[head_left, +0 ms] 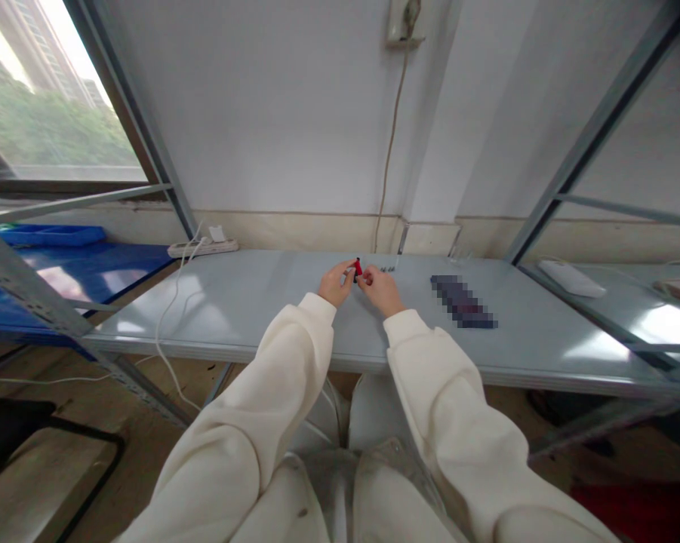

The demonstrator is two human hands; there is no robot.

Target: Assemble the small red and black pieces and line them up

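Observation:
Above the middle of the grey table point(249, 302), my left hand point(336, 282) is closed on a small red and black piece point(358, 267), too small to name more exactly. My right hand point(380, 288) meets it from the other side, its fingers pinched at the piece's lower right edge. The fingers cover part of the piece. Just behind my right hand, several tiny dark parts point(388, 269) lie on the table.
A pixelated dark flat object point(464, 303) lies to the right. At the back left, a white power strip point(204, 246) trails a cable point(159, 324) over the front edge. Metal frame posts point(141, 98) flank the table. A blue tray point(56, 235) stands far left.

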